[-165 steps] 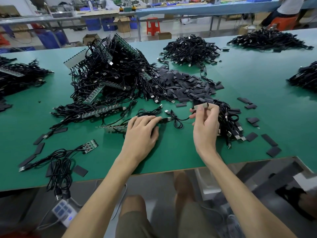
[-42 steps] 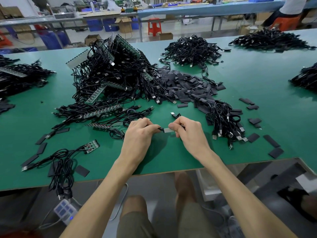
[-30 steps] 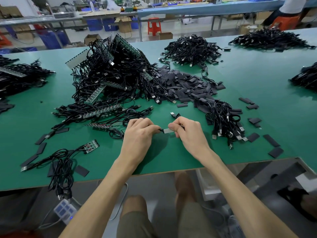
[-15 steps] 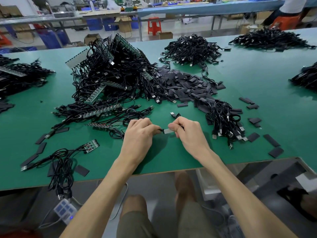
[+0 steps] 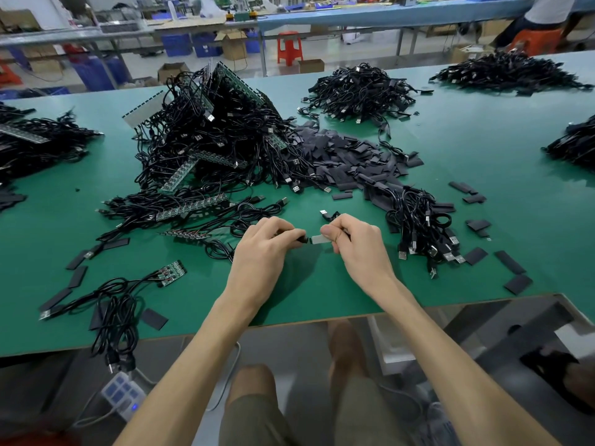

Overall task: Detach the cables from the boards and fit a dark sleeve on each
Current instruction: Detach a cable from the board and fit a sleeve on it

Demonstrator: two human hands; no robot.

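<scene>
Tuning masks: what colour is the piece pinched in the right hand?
Light silvery grey: the piece pinched by the right hand, head view.

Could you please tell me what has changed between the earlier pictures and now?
The right hand brought its grey piece down and left to the cable end, which the left hand, earlier lying flat over it, now pinches. Over the last second and a half both hands barely moved. The piles stayed put.
</scene>
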